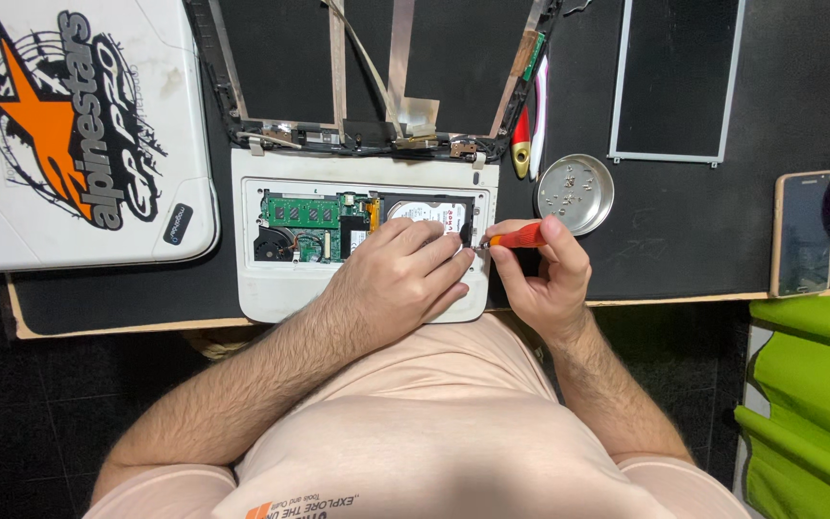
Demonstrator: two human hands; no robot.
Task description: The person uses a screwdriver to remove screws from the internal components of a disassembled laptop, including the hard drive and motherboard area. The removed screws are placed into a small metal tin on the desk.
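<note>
An opened white laptop base (271,288) lies on the dark desk mat, its green circuit board (302,211) and silver hard drive (425,210) exposed. My left hand (401,279) rests palm down on the base, fingers over the drive's right edge. In my right hand (545,274) is a small screwdriver with an orange-red handle (519,237). The screwdriver's tip points left at the drive's right side, close to my left fingertips.
A stripped screen frame (377,67) stands hinged behind the base. At the back right lie a loose display panel (676,77), a round metal dish (575,192) with small screws and another red-handled tool (523,139). A white laptop lid (79,125) lies left, a phone (804,234) right.
</note>
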